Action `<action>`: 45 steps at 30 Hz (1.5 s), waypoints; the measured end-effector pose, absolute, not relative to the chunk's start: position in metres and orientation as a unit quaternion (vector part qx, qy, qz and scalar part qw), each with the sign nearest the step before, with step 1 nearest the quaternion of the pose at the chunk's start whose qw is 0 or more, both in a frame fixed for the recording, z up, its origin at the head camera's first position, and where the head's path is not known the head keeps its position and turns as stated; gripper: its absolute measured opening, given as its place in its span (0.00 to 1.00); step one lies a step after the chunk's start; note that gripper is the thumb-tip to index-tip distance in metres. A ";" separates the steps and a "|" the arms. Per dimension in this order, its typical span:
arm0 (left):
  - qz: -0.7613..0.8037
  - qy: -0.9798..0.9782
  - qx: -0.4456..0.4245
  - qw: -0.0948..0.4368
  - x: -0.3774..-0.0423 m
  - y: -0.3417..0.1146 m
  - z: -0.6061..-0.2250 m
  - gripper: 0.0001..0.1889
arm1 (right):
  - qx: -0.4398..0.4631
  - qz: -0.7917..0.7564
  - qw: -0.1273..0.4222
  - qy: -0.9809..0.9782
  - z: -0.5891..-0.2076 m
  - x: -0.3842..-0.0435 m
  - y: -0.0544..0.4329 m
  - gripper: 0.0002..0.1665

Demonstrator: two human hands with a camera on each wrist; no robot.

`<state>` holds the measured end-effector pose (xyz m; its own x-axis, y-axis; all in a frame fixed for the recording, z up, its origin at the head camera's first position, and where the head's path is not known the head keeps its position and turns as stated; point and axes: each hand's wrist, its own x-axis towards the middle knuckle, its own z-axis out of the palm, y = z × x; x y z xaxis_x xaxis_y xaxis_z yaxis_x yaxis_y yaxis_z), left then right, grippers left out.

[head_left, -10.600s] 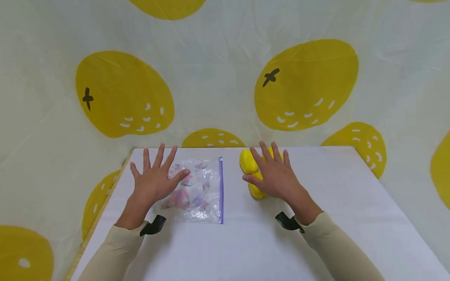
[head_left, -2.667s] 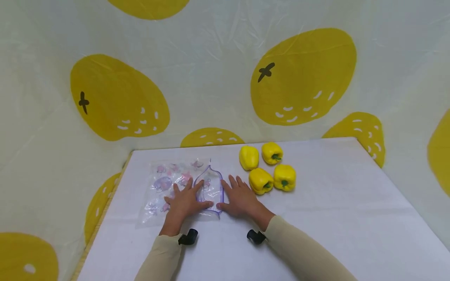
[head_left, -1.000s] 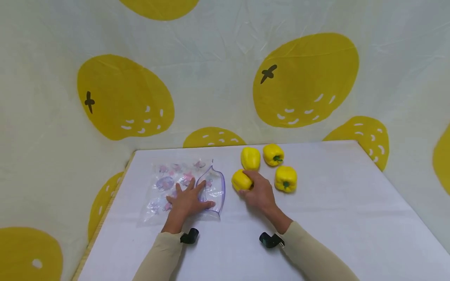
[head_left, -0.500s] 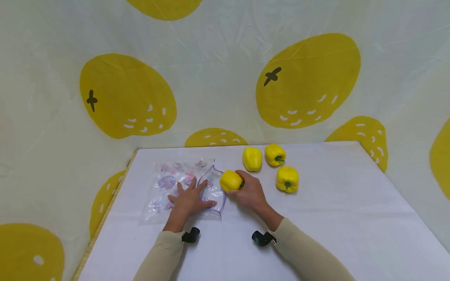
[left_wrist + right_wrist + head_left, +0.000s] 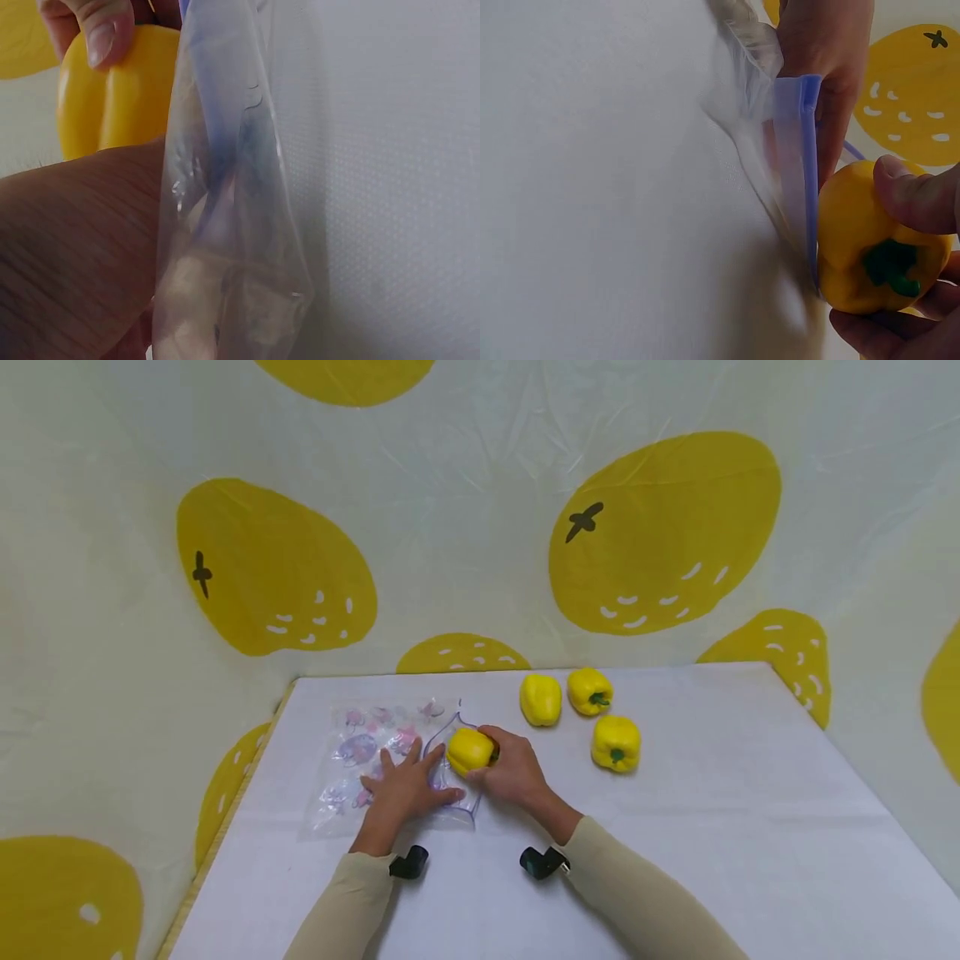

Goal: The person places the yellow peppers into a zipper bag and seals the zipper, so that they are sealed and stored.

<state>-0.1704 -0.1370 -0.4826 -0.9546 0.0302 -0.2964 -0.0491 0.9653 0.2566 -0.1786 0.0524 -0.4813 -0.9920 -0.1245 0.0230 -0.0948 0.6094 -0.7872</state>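
Pepper (image 5: pixel 469 752) has moved left to the bag (image 5: pixel 356 752).

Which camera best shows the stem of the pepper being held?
The right wrist view: the green stem faces the camera, large and uncovered. The head view shows only a sliver beside the right hand; the left wrist view shows the held pepper but no stem.

Long plain beige sleeves (image 5: pixel 337 902); small black wrist cameras (image 5: pixel 408 862), bent, round-ended, one each side.
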 end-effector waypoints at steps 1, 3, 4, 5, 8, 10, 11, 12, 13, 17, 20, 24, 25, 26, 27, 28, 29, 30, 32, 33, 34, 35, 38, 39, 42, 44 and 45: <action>0.131 0.980 -0.004 0.151 -0.170 -0.137 -0.483 0.50 | -0.060 -0.438 0.019 0.897 -0.482 -0.180 0.051 0.43; 0.133 0.980 -0.002 0.150 -0.171 -0.136 -0.483 0.50 | -0.058 -0.440 0.024 0.896 -0.483 -0.182 0.049 0.43; 0.134 0.980 -0.001 0.149 -0.170 -0.136 -0.484 0.50 | -0.057 -0.442 0.026 0.895 -0.484 -0.184 0.048 0.43; 0.135 0.979 0.000 0.150 -0.170 -0.136 -0.484 0.50 | -0.057 -0.443 0.029 0.894 -0.485 -0.185 0.047 0.43; 0.137 0.979 0.004 0.148 -0.170 -0.136 -0.484 0.50 | -0.056 -0.453 0.037 0.889 -0.486 -0.189 0.044 0.43; 0.141 0.979 0.005 0.148 -0.169 -0.136 -0.484 0.50 | -0.059 -0.459 0.043 0.885 -0.486 -0.193 0.042 0.43; 0.143 0.979 0.005 0.148 -0.169 -0.136 -0.485 0.51 | -0.060 -0.462 0.046 0.884 -0.486 -0.194 0.041 0.43; 0.144 0.979 0.005 0.147 -0.169 -0.136 -0.485 0.51 | -0.062 -0.464 0.048 0.883 -0.486 -0.196 0.040 0.43; 0.145 0.978 0.005 0.147 -0.169 -0.137 -0.485 0.51 | -0.065 -0.467 0.050 0.881 -0.486 -0.197 0.039 0.43; 0.156 0.978 0.010 0.139 -0.168 -0.141 -0.489 0.53 | -0.078 -0.464 0.048 0.881 -0.490 -0.202 0.036 0.43; 0.175 0.976 0.015 0.125 -0.166 -0.144 -0.493 0.54 | -0.092 -0.447 0.043 0.889 -0.491 -0.204 0.033 0.43; 0.204 0.973 0.015 0.104 -0.165 -0.146 -0.495 0.56 | -0.105 -0.416 0.043 0.902 -0.485 -0.206 0.029 0.43; 0.210 0.973 0.014 0.099 -0.165 -0.147 -0.495 0.56 | -0.107 -0.410 0.043 0.905 -0.484 -0.206 0.028 0.43; 0.213 0.973 0.015 0.093 -0.166 -0.147 -0.495 0.56 | -0.108 -0.408 0.043 0.906 -0.483 -0.207 0.027 0.44; 0.216 0.972 0.016 0.087 -0.166 -0.147 -0.495 0.56 | -0.110 -0.406 0.042 0.906 -0.482 -0.207 0.027 0.44; 0.218 0.972 0.017 0.083 -0.166 -0.148 -0.494 0.56 | -0.113 -0.404 0.041 0.907 -0.482 -0.208 0.026 0.44; 0.219 0.973 0.019 0.078 -0.166 -0.148 -0.494 0.56 | -0.117 -0.399 0.042 0.908 -0.483 -0.209 0.026 0.45; 0.219 0.973 0.020 0.075 -0.166 -0.148 -0.494 0.55 | -0.120 -0.398 0.045 0.908 -0.483 -0.210 0.025 0.45; 0.219 0.973 0.022 0.070 -0.166 -0.148 -0.494 0.55 | -0.121 -0.399 0.056 0.907 -0.485 -0.211 0.025 0.45; 0.221 0.972 0.021 0.072 -0.165 -0.148 -0.494 0.55 | -0.115 -0.400 0.066 0.907 -0.486 -0.211 0.025 0.46; 0.223 0.972 0.020 0.072 -0.165 -0.148 -0.494 0.55 | -0.108 -0.404 0.073 0.906 -0.487 -0.211 0.024 0.46; 0.223 0.972 0.019 0.073 -0.164 -0.147 -0.494 0.55 | -0.098 -0.408 0.079 0.904 -0.488 -0.212 0.024 0.45; 0.223 0.972 0.021 0.074 -0.164 -0.147 -0.494 0.55 | -0.068 -0.423 0.083 0.900 -0.488 -0.213 0.025 0.41; 0.222 0.972 0.022 0.074 -0.164 -0.147 -0.494 0.55 | -0.064 -0.428 0.080 0.898 -0.487 -0.213 0.025 0.40; 0.216 0.973 0.028 0.073 -0.164 -0.147 -0.494 0.55 | -0.070 -0.434 0.066 0.896 -0.486 -0.213 0.026 0.37; 0.209 0.975 0.029 0.073 -0.164 -0.147 -0.495 0.55 | -0.081 -0.430 0.057 0.897 -0.485 -0.214 0.027 0.37; 0.207 0.975 0.029 0.074 -0.164 -0.147 -0.495 0.55 | -0.085 -0.426 0.057 0.899 -0.485 -0.214 0.028 0.38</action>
